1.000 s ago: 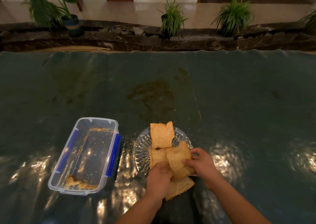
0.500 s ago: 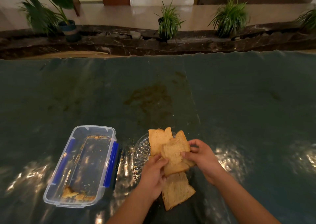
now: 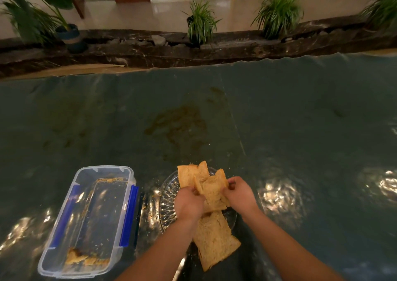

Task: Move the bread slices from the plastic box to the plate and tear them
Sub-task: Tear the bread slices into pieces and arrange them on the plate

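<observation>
A clear glass plate (image 3: 166, 197) sits on the dark green table cover near the front edge. Over it I hold one bread slice (image 3: 212, 191) between both hands: my left hand (image 3: 188, 204) grips its left edge, my right hand (image 3: 239, 195) pinches its right edge. Another bread slice (image 3: 189, 175) lies at the plate's far side. A third slice (image 3: 214, 241) hangs off the plate's near rim toward me. The clear plastic box (image 3: 129, 181) with blue clips stands to the left, holding only crumbs and small bread scraps (image 3: 82, 259) at its near end.
The table cover (image 3: 300, 130) stretches wide to the right and back, with a brownish stain (image 3: 178, 124) beyond the plate. Past the far edge runs a dark stone ledge with several potted plants (image 3: 200, 23).
The held slice has been lifted and turned more upright over the plate. Both hands have closed in on its side edges. The view has shifted down a little.
</observation>
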Tool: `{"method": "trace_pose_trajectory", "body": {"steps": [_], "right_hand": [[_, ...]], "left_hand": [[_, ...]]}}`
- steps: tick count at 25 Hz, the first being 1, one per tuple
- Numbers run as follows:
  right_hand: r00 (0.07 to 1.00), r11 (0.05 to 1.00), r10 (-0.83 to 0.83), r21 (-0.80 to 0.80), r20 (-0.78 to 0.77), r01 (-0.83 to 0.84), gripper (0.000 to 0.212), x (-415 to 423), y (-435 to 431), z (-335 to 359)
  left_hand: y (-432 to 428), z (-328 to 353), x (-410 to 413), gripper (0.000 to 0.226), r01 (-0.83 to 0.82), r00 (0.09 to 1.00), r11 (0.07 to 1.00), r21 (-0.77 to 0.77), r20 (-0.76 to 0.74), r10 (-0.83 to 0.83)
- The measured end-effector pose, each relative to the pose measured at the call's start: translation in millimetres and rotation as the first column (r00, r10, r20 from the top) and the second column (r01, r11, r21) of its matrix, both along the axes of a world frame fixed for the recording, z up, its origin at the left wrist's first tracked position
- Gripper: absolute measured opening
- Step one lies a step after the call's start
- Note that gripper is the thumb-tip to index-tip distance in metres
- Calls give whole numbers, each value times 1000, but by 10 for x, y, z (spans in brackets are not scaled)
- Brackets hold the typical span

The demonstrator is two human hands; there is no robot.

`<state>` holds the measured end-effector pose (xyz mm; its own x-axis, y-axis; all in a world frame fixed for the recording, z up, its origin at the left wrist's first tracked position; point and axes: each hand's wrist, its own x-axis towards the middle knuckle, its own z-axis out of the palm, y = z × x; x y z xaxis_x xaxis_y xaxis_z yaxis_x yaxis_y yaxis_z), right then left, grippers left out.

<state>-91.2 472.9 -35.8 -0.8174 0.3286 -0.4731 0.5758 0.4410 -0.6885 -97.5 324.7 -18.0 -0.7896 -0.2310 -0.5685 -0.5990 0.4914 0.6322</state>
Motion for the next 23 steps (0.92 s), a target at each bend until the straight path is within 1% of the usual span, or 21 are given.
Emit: {"method": "trace_pose_trajectory", "body": {"steps": [2, 4, 7, 9, 10, 13, 15, 17, 18, 20, 23], "right_hand": [[997, 986, 82, 147, 6, -81, 22, 9, 0, -15], [994, 974, 106, 203, 1, -104, 27, 6, -20, -13], [992, 966, 106, 241, -63, -88, 24, 21, -50, 13], [984, 943, 135, 319, -117, -92, 22, 63, -37, 8], [981, 933, 151, 346, -124, -100, 20, 85, -25, -2], [984, 936, 154, 333, -90, -116, 15, 121, 6, -40], [979, 920, 190, 362, -74, -151, 16, 136, 12, -50], [971, 900, 231, 394, -67, -187, 19, 144, 5, -60], [968, 894, 242, 401, -65, -197, 20, 139, 2, -64], [968, 885, 245, 421, -63, -196, 22, 85, 10, -56], [969, 887, 238, 422, -71, -187, 27, -36, 33, -46]], "left_hand": [[-11, -18, -9, 14, 111, 991, 982, -150, -52, -120], [-16, -26, -18, 15, 172, 975, 956, -238, -95, -199], [-32, -7, -23, 21, 193, 966, 952, -239, -126, -227], [-49, -6, -3, 20, 221, 955, 948, -230, -146, -258], [-50, -8, 17, 17, 235, 949, 947, -220, -156, -272], [-38, -31, 49, 10, 239, 950, 952, -190, -159, -270], [-44, -36, 43, 10, 242, 948, 940, -240, -147, -282], [-53, -23, 31, 10, 257, 935, 905, -339, -151, -321], [-54, -23, 19, 17, 258, 926, 892, -371, -170, -338], [-39, -26, -18, 32, 287, 906, 875, -390, -186, -381], [-38, -12, -88, 32, 324, 895, 862, -389, -170, -413]]}}
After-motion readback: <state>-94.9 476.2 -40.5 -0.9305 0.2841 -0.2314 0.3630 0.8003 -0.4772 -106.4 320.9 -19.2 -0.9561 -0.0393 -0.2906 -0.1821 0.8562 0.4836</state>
